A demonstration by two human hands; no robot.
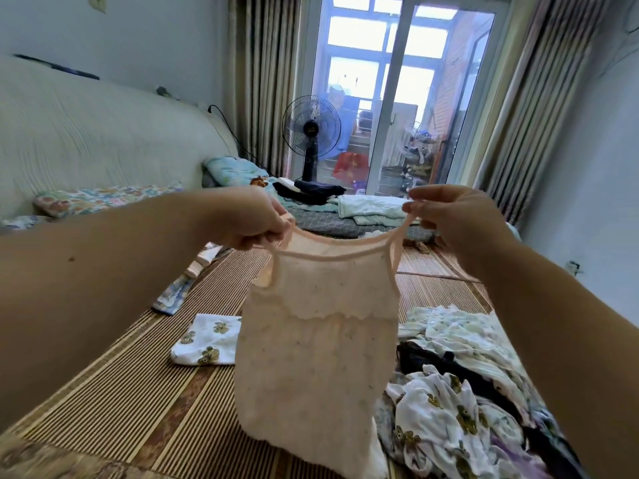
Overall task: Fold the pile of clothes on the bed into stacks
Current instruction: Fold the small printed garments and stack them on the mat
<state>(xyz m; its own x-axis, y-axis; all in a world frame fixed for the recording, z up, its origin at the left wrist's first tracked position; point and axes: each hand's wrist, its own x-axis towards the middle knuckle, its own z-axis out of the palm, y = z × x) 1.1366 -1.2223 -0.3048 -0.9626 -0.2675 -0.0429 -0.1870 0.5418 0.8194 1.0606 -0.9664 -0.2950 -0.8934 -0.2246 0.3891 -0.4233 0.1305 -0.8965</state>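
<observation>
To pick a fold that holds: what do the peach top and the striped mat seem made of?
Top: thin, soft knit or lace-like cloth, matte. It hangs limp, looks semi-sheer near the neckline, and a scalloped trim crosses the chest. Mat: probably woven bamboo or reed. It lies flat, with fine parallel ribs in brown and tan bands.

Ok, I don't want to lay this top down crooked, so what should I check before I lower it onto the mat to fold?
1. Left hand pinches the peach camisole by one strap: ok.
2. Right hand pinches the other strap: ok.
3. Camisole hangs straight, untwisted: ok.
4. Bare striped mat to its left: ok.
5. Mat directly under the hem is bare: cannot tell, the camisole hides it.
6. Hem clear of the unfolded pile on the right: cannot tell.
</observation>
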